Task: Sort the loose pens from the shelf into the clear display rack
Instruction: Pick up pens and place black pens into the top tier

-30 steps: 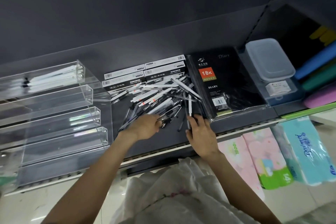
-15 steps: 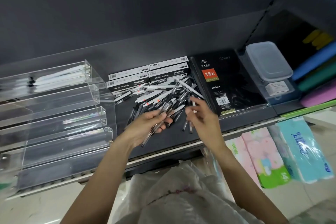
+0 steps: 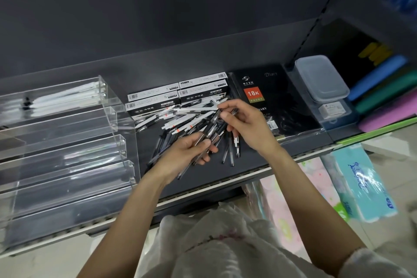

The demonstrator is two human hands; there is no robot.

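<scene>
A heap of loose black and white pens lies on the dark shelf in the middle. My left hand grips a small bundle of black pens above the heap, thumb across them. My right hand pinches the upper end of a pen in that bundle. The clear display rack with several stepped tiers stands to the left; its top tier holds a few white pens, the lower tiers look bare.
Pen boxes sit behind the heap. A black diary lies to the right, then a clear lidded container. Coloured rolls fill the far right. Tissue packs sit below the shelf edge.
Both hands lifted off the shelf. My left hand picked up a bundle of pens from the heap, and my right hand rose to meet it at the pens' upper end.
</scene>
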